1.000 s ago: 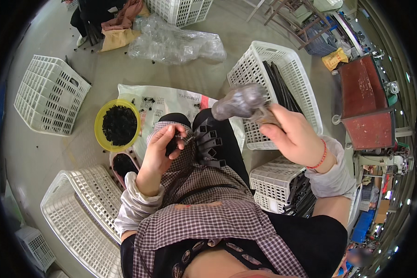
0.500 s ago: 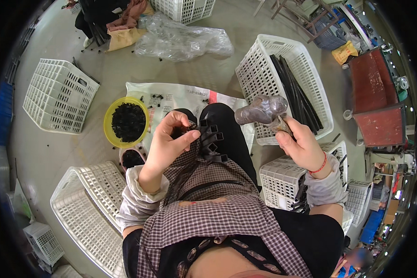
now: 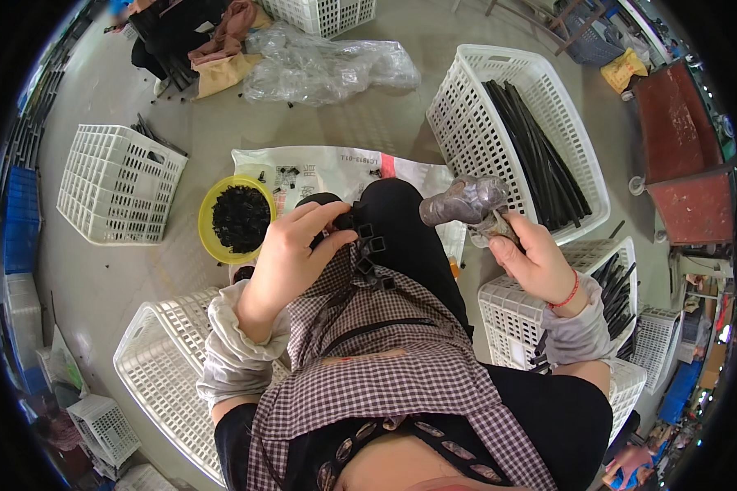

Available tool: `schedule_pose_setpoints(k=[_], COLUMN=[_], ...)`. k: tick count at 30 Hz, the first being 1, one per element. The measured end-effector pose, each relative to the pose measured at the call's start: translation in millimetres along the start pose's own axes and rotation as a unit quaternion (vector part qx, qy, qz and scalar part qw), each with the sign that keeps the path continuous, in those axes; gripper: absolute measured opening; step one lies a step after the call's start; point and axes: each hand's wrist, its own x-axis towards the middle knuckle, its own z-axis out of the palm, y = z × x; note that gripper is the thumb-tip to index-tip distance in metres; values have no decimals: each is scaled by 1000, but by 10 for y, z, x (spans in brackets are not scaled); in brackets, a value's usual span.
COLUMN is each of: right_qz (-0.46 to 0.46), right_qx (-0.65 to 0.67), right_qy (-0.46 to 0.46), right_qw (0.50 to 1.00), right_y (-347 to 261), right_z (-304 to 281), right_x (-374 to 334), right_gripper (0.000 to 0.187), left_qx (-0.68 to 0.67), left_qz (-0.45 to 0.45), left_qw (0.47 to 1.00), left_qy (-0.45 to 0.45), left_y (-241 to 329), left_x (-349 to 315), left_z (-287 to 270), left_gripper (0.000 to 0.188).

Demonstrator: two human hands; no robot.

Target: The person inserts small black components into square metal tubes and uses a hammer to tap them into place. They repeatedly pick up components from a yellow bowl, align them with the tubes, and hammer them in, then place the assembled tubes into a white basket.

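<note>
A hammer (image 3: 460, 202), its head grey and apparently wrapped, is gripped by its short visible handle in my right hand (image 3: 535, 260). The head hangs above my right knee, apart from the tubes. Several black square tubes (image 3: 373, 244) lie across my lap with their open ends to the right. At the far end of this row, my left hand (image 3: 291, 254) pinches a small black plastic piece (image 3: 345, 219) between thumb and fingers; its shape is mostly hidden. To the left, a yellow basin (image 3: 204, 222) holds many small black pieces (image 3: 241, 219).
A white sack (image 3: 327, 159) lies on the floor beyond my knees. White crates stand around me: one (image 3: 116, 192) far left, one (image 3: 151, 360) near left, one (image 3: 585, 168) with long black tubes at right. Clear plastic film (image 3: 327, 69) and a red metal cart (image 3: 686, 139) are farther off.
The view has shifted slightly, moving the surroundings in the picture. My left hand's fingers have closed in at the far tube end. The hammer stays raised in my right hand.
</note>
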Motion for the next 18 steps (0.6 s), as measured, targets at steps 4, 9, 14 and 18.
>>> schedule_pose_setpoints(k=[4,9,14,18], right_qz=[-6,-14,-44,-76], right_qx=[7,-2,-33,-52], right_qy=[3,-4,-2,-18], right_qw=[1000,1000,998,996], right_y=[50,78,21,-93], right_z=[-5,-22,-12,20], right_x=[13,38,59,99], right_gripper=[33,33,32,30], left_qx=[7,14,20,-1], left_qz=[-7,-29,-24,-49], left_qw=[1000,999,999,999], left_qy=[6,-12,-36,-22], left_y=[13,56,52,56], left_x=[-18,30,68,7], left_z=[5,-26,-34,-58], left_gripper=[31,29,32,40])
